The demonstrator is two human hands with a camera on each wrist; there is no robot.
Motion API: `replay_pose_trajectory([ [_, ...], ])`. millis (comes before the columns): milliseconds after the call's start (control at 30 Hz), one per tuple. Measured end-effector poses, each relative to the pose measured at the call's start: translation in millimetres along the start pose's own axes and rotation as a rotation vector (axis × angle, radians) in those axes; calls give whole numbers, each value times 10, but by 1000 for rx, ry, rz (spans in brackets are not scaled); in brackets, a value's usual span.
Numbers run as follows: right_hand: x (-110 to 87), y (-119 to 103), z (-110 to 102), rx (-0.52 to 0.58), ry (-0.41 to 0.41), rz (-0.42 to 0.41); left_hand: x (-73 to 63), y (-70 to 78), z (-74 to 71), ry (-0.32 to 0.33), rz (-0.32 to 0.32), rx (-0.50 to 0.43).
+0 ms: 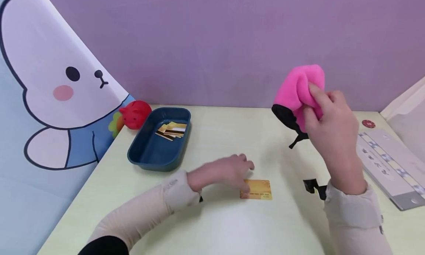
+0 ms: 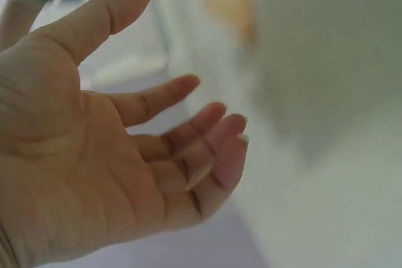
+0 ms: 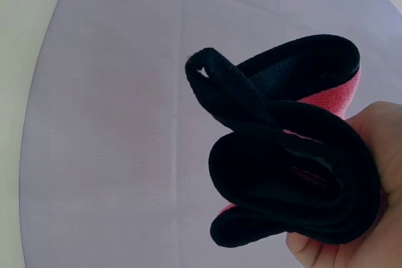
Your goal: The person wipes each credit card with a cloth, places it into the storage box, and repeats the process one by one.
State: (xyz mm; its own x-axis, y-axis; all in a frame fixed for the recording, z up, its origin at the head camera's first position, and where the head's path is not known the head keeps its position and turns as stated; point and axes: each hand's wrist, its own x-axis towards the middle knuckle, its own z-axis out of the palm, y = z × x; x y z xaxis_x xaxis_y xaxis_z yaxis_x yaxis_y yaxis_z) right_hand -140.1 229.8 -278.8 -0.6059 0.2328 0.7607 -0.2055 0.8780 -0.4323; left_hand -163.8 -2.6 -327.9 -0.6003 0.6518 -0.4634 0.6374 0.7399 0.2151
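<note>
My right hand (image 1: 333,126) grips a pink fleece cap-like piece (image 1: 300,87) and holds it up above the table. Black edging and a black strap (image 3: 226,89) with a slit near its end show in the right wrist view. Over the table's middle, my left hand (image 1: 229,172) reaches out palm down with loosely bent fingers. Its thumb overlaps the left end of a gold bank card (image 1: 260,189) in the head view. Seen from the left wrist, the palm (image 2: 69,149) holds nothing and the fingers are spread.
Several gold and black-striped cards (image 1: 172,129) lie in a blue tray (image 1: 139,155) at the back left. A red piggy bank (image 1: 135,115) stands beside it. On the right lie a grey flat box (image 1: 388,163) and a red round chip (image 1: 368,123). A purple wall (image 1: 206,48) rises behind.
</note>
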Motion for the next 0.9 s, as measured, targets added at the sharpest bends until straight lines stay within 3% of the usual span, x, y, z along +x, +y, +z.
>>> replay_pose_trajectory([
  [100, 4, -13, -5, 5, 0, 9, 62, 152, 194, -11, -9, 116],
  [233, 5, -18, -13, -7, 2, 10, 96, 271, 294, 0, -27, 204],
  [500, -10, -22, 9, -1, -17, 45, 170, 200, 303, -13, 2, 207],
  [633, -6, -12, 15, -5, -21, 43, 166, 146, 325, 7, 53, 128],
  [900, 12, 3, 17, -4, -22, 38, 177, -16, 252, -12, 146, -252],
])
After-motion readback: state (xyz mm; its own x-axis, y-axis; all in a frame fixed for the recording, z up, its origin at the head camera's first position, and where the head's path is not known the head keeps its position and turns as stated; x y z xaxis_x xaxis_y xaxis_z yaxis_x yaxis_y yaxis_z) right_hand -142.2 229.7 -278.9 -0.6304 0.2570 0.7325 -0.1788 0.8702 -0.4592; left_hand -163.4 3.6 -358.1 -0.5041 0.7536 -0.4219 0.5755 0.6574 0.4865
